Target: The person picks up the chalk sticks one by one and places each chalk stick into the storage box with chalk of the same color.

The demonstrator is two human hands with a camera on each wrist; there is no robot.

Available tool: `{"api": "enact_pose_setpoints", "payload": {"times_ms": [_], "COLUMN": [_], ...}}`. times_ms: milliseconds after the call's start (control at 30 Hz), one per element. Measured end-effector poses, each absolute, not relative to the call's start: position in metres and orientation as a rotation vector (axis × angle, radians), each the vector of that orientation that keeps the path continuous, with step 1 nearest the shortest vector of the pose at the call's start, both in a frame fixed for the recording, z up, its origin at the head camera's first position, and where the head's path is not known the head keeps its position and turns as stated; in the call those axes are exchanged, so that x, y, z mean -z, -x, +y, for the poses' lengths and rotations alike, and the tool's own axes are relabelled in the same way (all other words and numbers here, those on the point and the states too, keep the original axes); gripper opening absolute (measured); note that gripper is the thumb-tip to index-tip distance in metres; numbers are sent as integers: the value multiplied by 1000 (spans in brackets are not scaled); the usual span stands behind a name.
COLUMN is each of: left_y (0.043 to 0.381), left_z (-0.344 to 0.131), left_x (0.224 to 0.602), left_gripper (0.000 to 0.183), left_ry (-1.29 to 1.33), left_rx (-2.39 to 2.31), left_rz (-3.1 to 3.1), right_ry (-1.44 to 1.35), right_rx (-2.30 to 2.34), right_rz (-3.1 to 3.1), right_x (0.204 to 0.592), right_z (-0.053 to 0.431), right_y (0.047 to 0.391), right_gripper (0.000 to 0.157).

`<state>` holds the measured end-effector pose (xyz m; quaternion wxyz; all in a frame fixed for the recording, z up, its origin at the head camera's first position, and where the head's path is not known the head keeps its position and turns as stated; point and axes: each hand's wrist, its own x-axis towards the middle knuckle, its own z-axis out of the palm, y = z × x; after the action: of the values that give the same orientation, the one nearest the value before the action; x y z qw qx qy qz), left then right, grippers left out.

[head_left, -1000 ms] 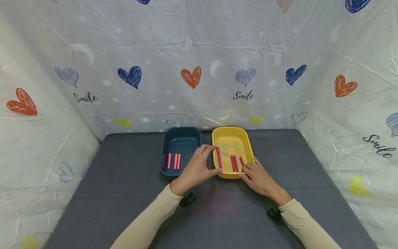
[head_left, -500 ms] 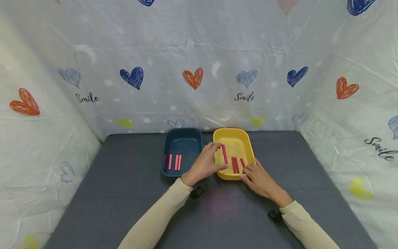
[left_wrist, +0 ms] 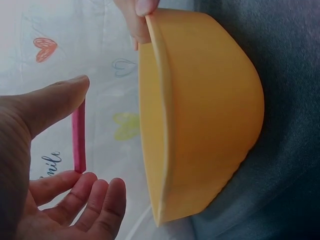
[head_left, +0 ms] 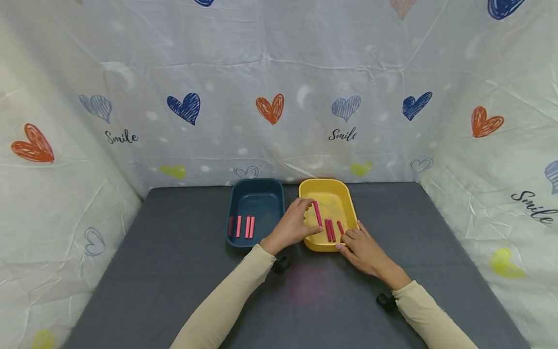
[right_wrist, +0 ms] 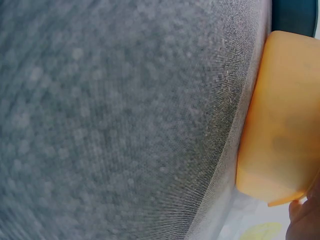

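Note:
My left hand (head_left: 292, 225) is above the yellow plastic tub (head_left: 332, 196), pinching a slim dark pink stick (head_left: 317, 213) end to end. In the left wrist view the thumb presses one end of the stick (left_wrist: 79, 137) and a fingertip the other; the remaining fingers curve loosely. Beneath it, several dark pink sticks (head_left: 330, 230) lie in the tub's near half. My right hand (head_left: 366, 252) grips the tub's near right corner, fingers over the rim and thumb at the front. The right wrist view shows mostly the tub's outer wall (right_wrist: 280, 120).
Left of the yellow tub stands a dark blue tub (head_left: 257, 203) holding lighter pink sticks (head_left: 239, 226) and a darker one at its left wall. A grey cloth (head_left: 183, 271) covers the table. Behind hangs a white curtain (head_left: 226, 140) printed with hearts.
My left hand has carried the stick rightward, from the yellow tub's left edge to farther over its inside. The right hand keeps its place on the rim.

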<state>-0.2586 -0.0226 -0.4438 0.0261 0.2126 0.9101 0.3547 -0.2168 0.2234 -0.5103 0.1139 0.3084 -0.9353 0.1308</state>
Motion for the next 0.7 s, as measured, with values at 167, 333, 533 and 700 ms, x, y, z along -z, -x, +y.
{"api": "enact_pose_setpoints", "payload": {"times_ms": [167, 333, 533, 700], "left_y": [264, 270, 277, 282], "left_z": [-20, -17, -12, -7], "left_x": [447, 451, 458, 461], "left_gripper": [78, 78, 77, 76], "left_ry": [-663, -661, -648, -641], "left_rx": [-1076, -1056, -1030, -1003], "left_rz": [2820, 2818, 2808, 2801], "right_ry": [-897, -893, -895, -889], "right_rx": [-380, -376, -371, -365], "right_rz": [-2747, -2757, -2752, -2764], "right_x": [511, 511, 512, 512], "right_z": [223, 223, 223, 225], "right_y": [216, 217, 217, 218], "right_gripper": [20, 22, 21, 23]}}
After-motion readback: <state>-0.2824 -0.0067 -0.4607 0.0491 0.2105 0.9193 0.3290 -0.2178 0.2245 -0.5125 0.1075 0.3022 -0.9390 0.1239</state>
